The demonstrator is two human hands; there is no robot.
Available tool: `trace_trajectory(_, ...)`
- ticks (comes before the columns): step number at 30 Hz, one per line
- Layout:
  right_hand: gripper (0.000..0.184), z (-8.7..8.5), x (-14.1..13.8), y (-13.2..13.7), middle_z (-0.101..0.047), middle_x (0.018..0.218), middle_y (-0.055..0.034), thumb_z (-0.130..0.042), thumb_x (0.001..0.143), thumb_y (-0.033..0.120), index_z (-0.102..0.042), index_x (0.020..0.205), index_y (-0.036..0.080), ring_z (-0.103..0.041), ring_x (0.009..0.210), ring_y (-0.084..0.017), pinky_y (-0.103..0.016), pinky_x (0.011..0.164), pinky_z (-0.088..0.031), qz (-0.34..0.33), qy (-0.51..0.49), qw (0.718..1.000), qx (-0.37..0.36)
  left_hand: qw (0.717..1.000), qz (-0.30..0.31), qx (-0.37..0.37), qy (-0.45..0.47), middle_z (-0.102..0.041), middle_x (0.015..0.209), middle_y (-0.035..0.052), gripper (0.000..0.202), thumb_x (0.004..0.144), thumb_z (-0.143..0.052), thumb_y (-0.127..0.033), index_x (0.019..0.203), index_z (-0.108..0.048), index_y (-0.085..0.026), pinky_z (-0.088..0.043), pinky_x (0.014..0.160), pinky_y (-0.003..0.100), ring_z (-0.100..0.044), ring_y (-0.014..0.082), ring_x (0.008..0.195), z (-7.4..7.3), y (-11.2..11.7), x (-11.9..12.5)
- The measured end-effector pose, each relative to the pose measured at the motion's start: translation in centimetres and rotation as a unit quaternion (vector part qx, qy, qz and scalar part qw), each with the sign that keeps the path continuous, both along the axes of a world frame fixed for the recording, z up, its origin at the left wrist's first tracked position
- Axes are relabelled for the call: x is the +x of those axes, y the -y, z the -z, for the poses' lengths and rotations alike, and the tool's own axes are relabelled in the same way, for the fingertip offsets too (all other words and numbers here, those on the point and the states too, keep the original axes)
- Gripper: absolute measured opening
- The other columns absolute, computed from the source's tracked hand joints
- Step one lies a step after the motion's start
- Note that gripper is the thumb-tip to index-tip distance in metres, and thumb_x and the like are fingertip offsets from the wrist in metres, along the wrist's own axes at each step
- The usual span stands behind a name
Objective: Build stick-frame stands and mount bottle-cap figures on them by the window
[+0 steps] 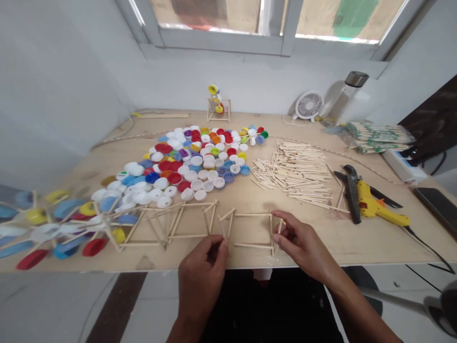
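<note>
A small frame of thin wooden sticks (253, 215) lies near the table's front edge, between my hands. My left hand (205, 269) is closed in a pinch at the frame's left end, by an upright stick. At the opposite end my right hand (303, 243) pinches a short wooden stick (280, 226) with thumb and fingertips. Similar stick frames (189, 236) sit to the left. Farther left are stick pieces with coloured bottle caps (95, 247) attached, blurred at the picture's edge.
Loose bottle caps (196, 185) cover the table's middle. Wooden sticks (303, 166) are heaped behind my right hand. A yellow glue gun (378, 205) and a black cutter (352, 190) lie right. Behind stand a fan (309, 105), a bottle (344, 97) and a small cap-and-stick model (219, 119).
</note>
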State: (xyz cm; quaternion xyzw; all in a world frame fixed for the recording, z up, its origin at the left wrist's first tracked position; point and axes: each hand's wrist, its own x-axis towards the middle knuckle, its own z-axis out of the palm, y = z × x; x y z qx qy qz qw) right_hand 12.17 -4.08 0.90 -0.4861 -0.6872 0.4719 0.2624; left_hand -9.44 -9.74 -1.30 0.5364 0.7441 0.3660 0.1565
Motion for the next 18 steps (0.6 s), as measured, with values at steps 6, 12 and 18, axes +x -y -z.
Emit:
trace_trajectory(6,0.044,0.08,0.00,0.32,-0.056,0.078,0.0008,-0.055,0.086,0.031,-0.048,0.128,0.018,-0.054,0.066,-0.012,-0.025,0.065,-0.045,0.019,-0.017,1.000,-0.012,1.000,-0.001,0.005,0.000,-0.067,0.062,-0.0028,0.023,0.079,-0.054,-0.041,0.075,-0.065,-0.022,-0.048,0.057,0.023,-0.063,0.0135,0.055,0.29,0.02,-0.10)
trace_trajectory(12,0.045,-0.19,0.03,0.72,-0.053,0.075,0.0026,-0.054,0.086,0.029,-0.046,0.129,0.018,-0.054,0.064,-0.012,-0.025,0.064,-0.044,0.032,-0.041,0.998,-0.020,1.000,0.001,-0.002,0.002,-0.068,0.063,-0.0026,0.023,0.078,-0.055,-0.043,0.077,-0.065,-0.022,-0.048,0.058,0.024,-0.064,0.0137,0.056,0.19,0.04,-0.03)
trace_trajectory(18,0.044,-0.31,-0.09,1.02,-0.053,0.075,0.0031,-0.054,0.087,0.029,-0.046,0.130,0.020,-0.055,0.064,-0.011,-0.025,0.065,-0.045,0.027,-0.046,0.998,-0.026,1.000,0.001,0.007,0.010,-0.067,0.062,-0.0035,0.021,0.078,-0.056,-0.042,0.075,-0.064,-0.022,-0.047,0.057,0.023,-0.063,0.0132,0.056,0.22,0.07,-0.03)
